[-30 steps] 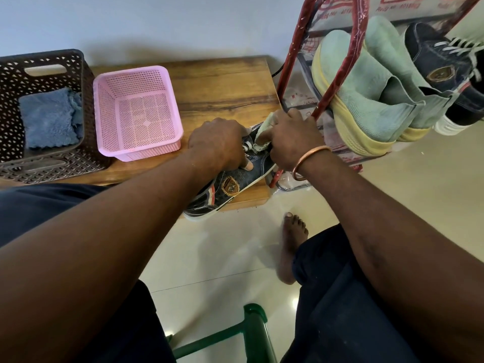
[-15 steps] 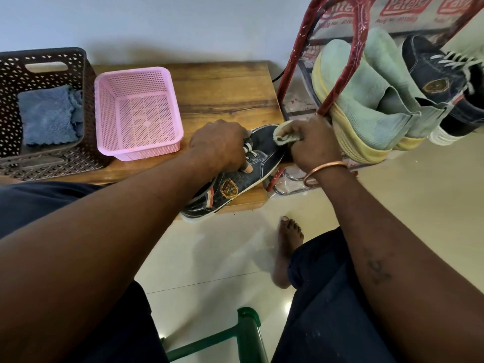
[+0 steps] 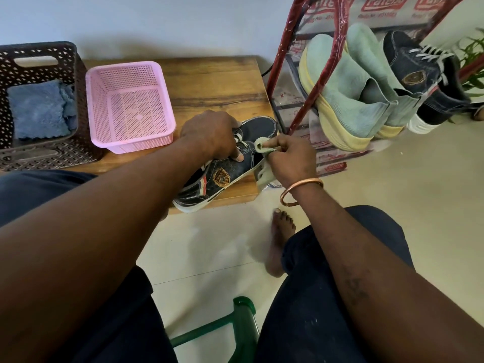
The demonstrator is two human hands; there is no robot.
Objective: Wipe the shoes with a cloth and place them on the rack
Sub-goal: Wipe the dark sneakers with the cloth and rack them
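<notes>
Seen from the head camera, a seated person works on a dark shoe (image 3: pixel 225 176) at the front right corner of a wooden table (image 3: pixel 217 82), its heel overhanging the near edge and its toe pointing toward the rack (image 3: pixel 288 61). The left hand (image 3: pixel 212 134) is curled over the laces, thumb pressed to the side, holding the shoe down. The right hand (image 3: pixel 290 158) – a copper bangle (image 3: pixel 301 189) on its wrist – pinches a pale green cloth (image 3: pixel 265 150) between thumb and fingers against the shoe's side near the laces, with the loose end hanging below the hand.

On the red-framed rack just right of the table stand two green shoes (image 3: pixel 340 95) and a matching dark shoe (image 3: pixel 424 74), toes up. On the table's left side sit a pink basket (image 3: pixel 128 106) and, beside it, a brown basket (image 3: pixel 39 153) holding a blue cloth (image 3: pixel 36 108). A bare foot (image 3: pixel 280 244) rests on the tiled floor.
</notes>
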